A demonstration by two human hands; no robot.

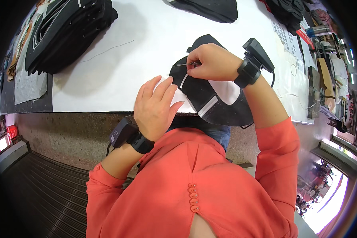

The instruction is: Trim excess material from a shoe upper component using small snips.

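A curved black fabric piece (226, 113) with pale stripes (208, 106) lies at the near edge of the white-covered table (146, 31). White table surface shows through the gap in its middle. Over its upper part, my right hand (214, 61) is closed on a slim pointed metal tool (181, 64), whose tip points left. The fingers hide the rest of the tool, so its exact kind cannot be made out. My left hand (154, 105) rests palm down at the table's edge, fingers stretched, with fingertips close to the black piece's left side. It holds nothing.
Stacked black pieces (75, 35) stand at the far left, beside a loose dark thread (107, 50). More black pieces (210, 8) lie at the far edge, and a dark pile (285, 14) sits far right. A printed sheet (286, 39) lies on the right.
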